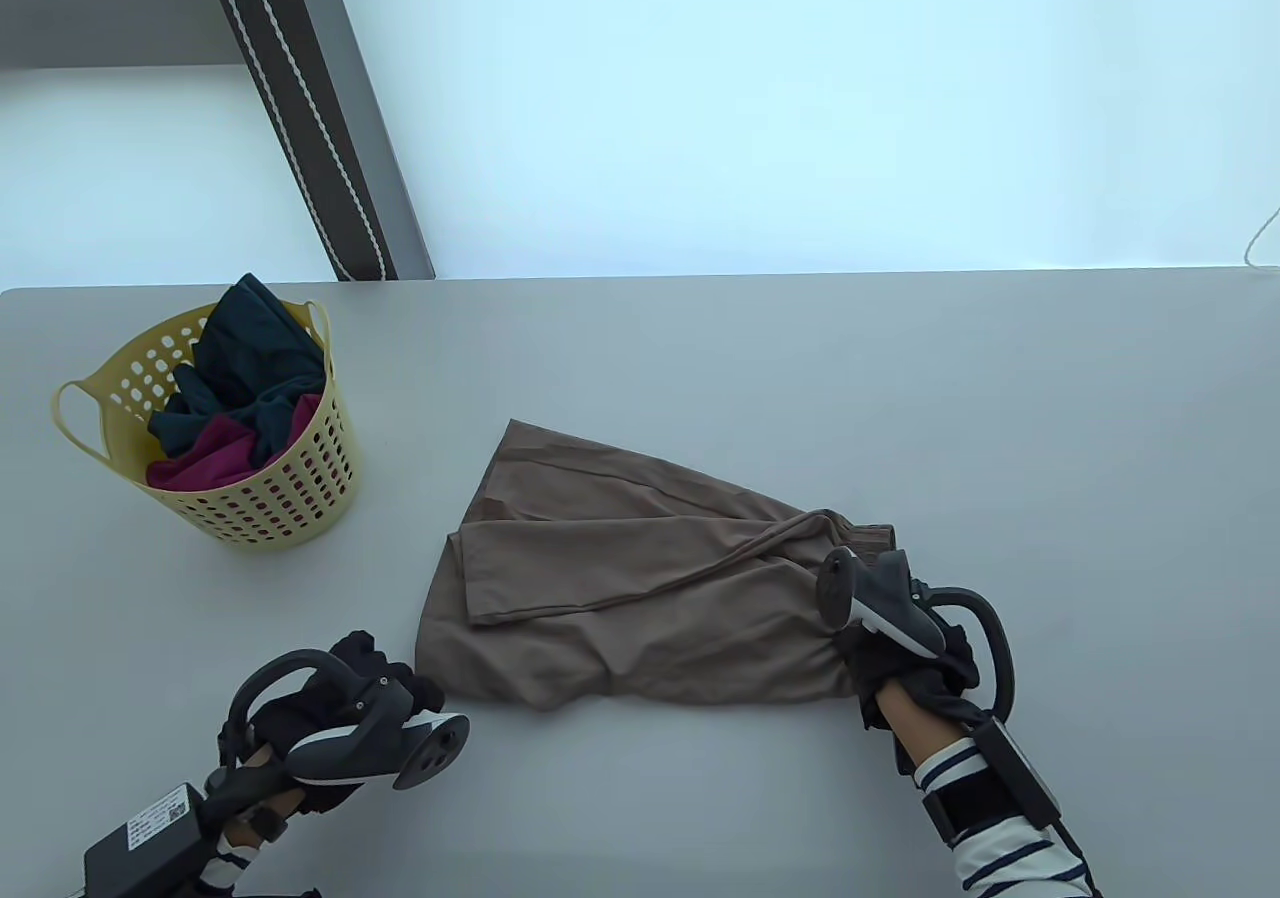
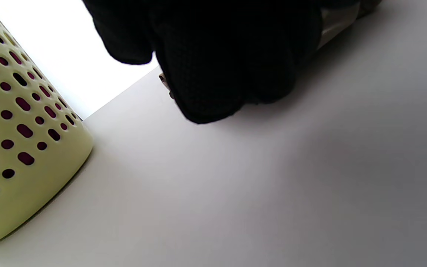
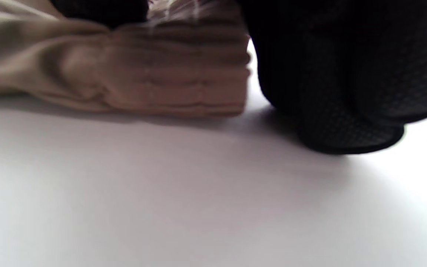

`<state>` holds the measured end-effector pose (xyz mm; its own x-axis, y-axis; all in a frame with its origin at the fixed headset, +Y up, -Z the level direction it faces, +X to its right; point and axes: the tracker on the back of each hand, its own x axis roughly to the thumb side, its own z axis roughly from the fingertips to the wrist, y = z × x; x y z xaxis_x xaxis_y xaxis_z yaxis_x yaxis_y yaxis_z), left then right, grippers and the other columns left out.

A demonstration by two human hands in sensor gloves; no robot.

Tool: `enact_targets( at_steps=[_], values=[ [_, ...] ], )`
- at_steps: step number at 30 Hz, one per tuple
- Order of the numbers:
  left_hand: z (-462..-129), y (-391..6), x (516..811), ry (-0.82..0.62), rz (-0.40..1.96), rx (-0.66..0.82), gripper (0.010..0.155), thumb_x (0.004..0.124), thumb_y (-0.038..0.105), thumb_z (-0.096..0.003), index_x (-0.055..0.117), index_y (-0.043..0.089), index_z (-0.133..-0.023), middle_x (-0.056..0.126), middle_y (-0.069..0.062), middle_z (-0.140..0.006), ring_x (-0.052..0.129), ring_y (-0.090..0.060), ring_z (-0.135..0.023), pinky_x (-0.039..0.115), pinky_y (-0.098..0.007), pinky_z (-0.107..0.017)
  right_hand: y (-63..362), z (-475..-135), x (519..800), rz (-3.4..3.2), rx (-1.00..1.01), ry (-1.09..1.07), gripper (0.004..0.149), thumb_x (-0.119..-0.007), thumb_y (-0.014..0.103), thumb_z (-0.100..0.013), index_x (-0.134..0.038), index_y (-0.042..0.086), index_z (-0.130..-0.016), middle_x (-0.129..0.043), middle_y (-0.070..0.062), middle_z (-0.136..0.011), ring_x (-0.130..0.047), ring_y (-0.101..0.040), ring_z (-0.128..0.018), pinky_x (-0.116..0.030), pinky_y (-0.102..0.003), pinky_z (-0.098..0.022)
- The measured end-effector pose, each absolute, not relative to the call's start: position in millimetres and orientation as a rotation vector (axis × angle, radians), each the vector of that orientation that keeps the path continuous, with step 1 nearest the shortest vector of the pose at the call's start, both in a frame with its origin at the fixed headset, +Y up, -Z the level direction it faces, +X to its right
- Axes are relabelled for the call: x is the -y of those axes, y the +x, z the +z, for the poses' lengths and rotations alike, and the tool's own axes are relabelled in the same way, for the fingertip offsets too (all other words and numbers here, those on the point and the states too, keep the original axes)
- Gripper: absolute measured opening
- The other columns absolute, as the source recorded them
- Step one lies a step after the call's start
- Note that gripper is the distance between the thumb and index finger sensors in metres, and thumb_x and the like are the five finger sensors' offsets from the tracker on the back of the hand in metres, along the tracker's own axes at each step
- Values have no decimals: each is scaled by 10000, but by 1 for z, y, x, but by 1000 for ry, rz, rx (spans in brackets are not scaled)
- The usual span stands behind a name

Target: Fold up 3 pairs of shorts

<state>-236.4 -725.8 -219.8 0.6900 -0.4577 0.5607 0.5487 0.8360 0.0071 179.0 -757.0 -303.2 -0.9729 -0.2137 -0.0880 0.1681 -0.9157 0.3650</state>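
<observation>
Lying between both hands' fingers (image 1: 868, 660), tan shorts (image 1: 640, 588), waistband right

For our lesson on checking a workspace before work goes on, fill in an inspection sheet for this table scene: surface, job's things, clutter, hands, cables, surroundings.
Surface: grey table, bare around the garment.
Job's things: tan shorts lying flat, partly folded; yellow basket at left holding dark green shorts and magenta shorts.
Clutter: nothing seen.
Hands: left hand at the tan shorts' near left corner, grasp hidden; right hand at the waistband end, fingers curled, hold unclear.
Cables: thin cord at the far right edge.
Surroundings: bright pale backdrop; dark striped post behind the table.
</observation>
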Motion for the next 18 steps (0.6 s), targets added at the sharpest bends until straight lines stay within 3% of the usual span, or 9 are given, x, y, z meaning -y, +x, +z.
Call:
enact_targets(
  at_steps=[4, 10, 15, 18],
  values=[
    [-220, -236, 725, -161, -568, 574, 417, 560, 538, -457, 761, 388, -791, 994, 207, -682, 1075, -23, -552, 792, -422, -682, 186, -306, 755, -3005, 515, 277, 837, -719, 444, -446, -415, -171, -925, -848, -318, -610, -1036, -370, -380, -881, -473, -280],
    [-216, -234, 723, -136, -579, 591, 421, 559, 538, -456, 756, 389, -797, 991, 207, -692, 1075, -21, -559, 792, -420, -682, 221, -308, 756, -3400, 441, 602, 839, -824, 384, -379, -422, -84, -947, -799, -253, -608, -935, -233, -323, -833, -439, -280],
    [-214, -232, 715, -91, -587, 595, 422, 559, 539, -457, 754, 390, -800, 990, 208, -696, 1074, -22, -563, 791, -419, -684, 237, -312, 714, -3381, 62, 645, 749, -865, 315, -379, -506, -13, -948, -832, -219, -595, -939, -208, -296, -843, -419, -273],
    [-214, -230, 712, -77, -581, 600, 422, 559, 539, -457, 755, 389, -800, 991, 205, -696, 1075, -24, -563, 791, -419, -684, 230, -316, 671, -3334, -217, 573, 707, -869, 293, -388, -543, 5, -944, -833, -225, -599, -938, -223, -301, -836, -432, -280]
  ],
)
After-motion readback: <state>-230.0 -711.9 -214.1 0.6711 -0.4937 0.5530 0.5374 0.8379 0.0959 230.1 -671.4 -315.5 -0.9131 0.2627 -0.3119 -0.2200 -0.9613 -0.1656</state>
